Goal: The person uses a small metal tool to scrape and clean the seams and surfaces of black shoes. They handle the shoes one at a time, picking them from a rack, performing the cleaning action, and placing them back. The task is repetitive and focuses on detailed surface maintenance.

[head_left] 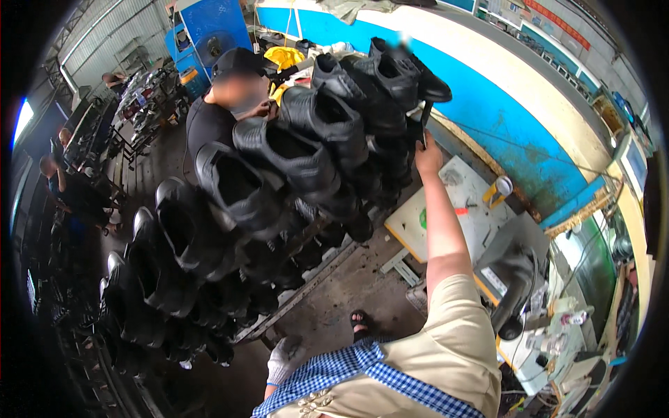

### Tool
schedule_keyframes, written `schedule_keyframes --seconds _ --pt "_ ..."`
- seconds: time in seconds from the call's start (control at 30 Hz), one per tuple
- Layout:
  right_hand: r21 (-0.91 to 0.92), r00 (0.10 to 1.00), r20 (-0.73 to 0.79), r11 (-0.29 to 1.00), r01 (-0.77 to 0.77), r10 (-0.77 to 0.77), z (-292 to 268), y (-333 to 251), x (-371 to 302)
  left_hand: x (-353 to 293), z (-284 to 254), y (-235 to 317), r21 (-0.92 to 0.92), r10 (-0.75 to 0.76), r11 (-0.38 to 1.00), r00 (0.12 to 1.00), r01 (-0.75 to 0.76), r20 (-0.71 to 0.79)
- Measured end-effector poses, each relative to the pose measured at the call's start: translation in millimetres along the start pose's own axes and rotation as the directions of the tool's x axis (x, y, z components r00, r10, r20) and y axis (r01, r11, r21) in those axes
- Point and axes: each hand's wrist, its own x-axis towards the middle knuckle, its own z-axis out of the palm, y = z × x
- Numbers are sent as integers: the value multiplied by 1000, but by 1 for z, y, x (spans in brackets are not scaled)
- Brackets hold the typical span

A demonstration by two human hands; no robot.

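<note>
1. Above the rack's far end, our right hand [428, 157] reaches up with its grip clenched on a dark tool [424, 125], beside the black shoe [418, 73] at the top.
2. Our left hand [284, 357], gloved white, hangs low near the floor; whether its grip is closed we cannot tell.
3. Between the rack of black boots [237, 209] and the white counter [453, 209] runs a narrow strip of concrete floor [348, 285].
4. Behind the rack stands another person [223, 104].
</note>
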Motion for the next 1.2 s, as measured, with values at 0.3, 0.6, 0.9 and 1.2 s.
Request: schedule_keyframes --seconds 0.3,0.6,0.9,1.2 --pt "-428 879 471 851 303 -76 8 22 82 56 22 41 14 23 1000 986 -25 168" --pt "-216 983 182 974 72 -33 -85 16 -46 73 31 48 -137 145 986 917 -100 372" --pt "10 849 -245 875 484 -467 -212 -7 -319 84 16 130 -611 447 785 779 -105 440" --pt "273 612 565 825 494 -553 -258 -22 -442 61 -12 193 -822 383 339 865 -458 -324"
